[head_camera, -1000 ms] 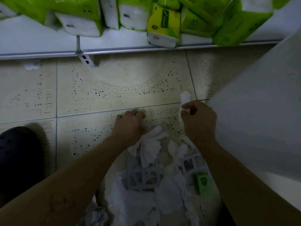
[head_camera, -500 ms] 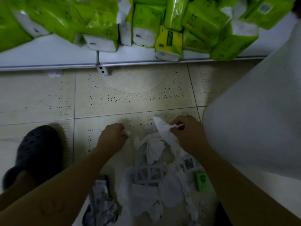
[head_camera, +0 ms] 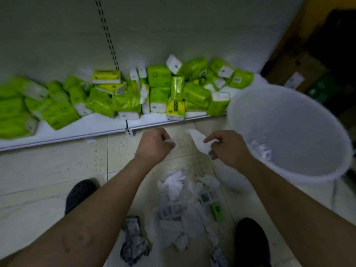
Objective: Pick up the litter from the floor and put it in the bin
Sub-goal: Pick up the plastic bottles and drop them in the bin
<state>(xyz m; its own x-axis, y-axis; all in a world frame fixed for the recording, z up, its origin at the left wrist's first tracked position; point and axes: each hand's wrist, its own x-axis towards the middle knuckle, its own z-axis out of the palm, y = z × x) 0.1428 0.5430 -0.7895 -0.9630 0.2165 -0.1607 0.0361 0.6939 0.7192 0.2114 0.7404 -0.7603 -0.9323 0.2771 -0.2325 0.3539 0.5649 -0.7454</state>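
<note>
1. While the right hand (head_camera: 229, 149) pinches a white tissue (head_camera: 199, 142) in its fingertips, swing it right, over the bin (head_camera: 289, 176), then let go.
2. The left hand (head_camera: 154, 145) is curled tight around a small white scrap (head_camera: 171, 141); drop that in too.
3. More litter (head_camera: 177, 191) lies on the floor (head_camera: 48, 170) between the shoes.

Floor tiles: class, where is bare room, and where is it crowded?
Bare: pale tiles between the white shelf edge and black clog. Crowded: crumpled white tissues, grey wrapper and small green packet between the forearms.
</note>
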